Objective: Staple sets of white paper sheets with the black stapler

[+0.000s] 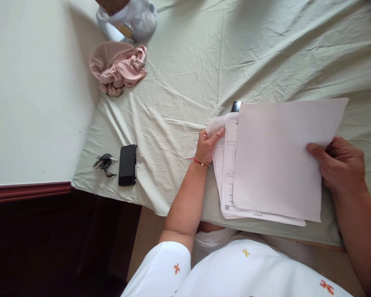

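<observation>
My left hand is closed on the left edge of several printed papers, its thumb lying on top. Over most of that stack lies a blank white sheet, whose right edge my right hand pinches between thumb and fingers. The sheet's upper right corner is lifted and bent. Printed text and a small square code show along the left and lower margins of the page beneath. Behind the upper edge of the papers a small dark object peeks out, mostly hidden.
A greenish-grey cloth with wrinkles covers the table. Toward its left edge lie a black phone and a bunch of keys. Farther back are a crumpled pink cloth and a plastic bag beside the white wall.
</observation>
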### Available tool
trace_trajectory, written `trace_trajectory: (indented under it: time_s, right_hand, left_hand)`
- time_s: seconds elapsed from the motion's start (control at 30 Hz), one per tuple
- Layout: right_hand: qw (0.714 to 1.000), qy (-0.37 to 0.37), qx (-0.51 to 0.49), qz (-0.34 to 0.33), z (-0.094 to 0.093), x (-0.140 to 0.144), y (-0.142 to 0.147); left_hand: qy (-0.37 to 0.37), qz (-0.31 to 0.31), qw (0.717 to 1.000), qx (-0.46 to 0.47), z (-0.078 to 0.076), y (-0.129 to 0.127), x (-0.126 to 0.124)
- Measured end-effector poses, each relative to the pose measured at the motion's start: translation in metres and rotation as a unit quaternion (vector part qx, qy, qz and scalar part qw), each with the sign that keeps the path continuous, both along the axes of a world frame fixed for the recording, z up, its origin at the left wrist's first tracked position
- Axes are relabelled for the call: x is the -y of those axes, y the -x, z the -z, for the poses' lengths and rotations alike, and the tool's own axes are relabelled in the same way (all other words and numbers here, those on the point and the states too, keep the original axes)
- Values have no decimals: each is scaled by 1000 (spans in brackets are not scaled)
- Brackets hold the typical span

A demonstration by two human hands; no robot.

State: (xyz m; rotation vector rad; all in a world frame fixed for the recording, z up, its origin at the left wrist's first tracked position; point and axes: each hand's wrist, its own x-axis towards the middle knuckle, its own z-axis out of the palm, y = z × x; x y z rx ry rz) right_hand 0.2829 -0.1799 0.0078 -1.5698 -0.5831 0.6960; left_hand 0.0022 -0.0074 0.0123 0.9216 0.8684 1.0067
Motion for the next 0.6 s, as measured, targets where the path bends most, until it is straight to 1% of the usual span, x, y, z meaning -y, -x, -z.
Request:
trace_trajectory:
  time_s: [0.2, 0.3, 0.43, 0.6]
  right_hand:
    - [1000, -2, -4, 7, 0, -1, 0]
    - [1000, 17, 5, 7, 0, -1, 1]
    - [999, 43, 28, -9, 0, -2, 3]
    - [998, 53, 0, -42, 0, -1, 4]
  left_hand:
    - [9, 1, 1000, 5, -1, -1, 0]
    - [4, -1, 1000, 8, -1, -2, 0]
    - [2, -6, 1000, 5, -2, -2, 0]
    - [4, -3, 1000, 19, -2, -1, -1]
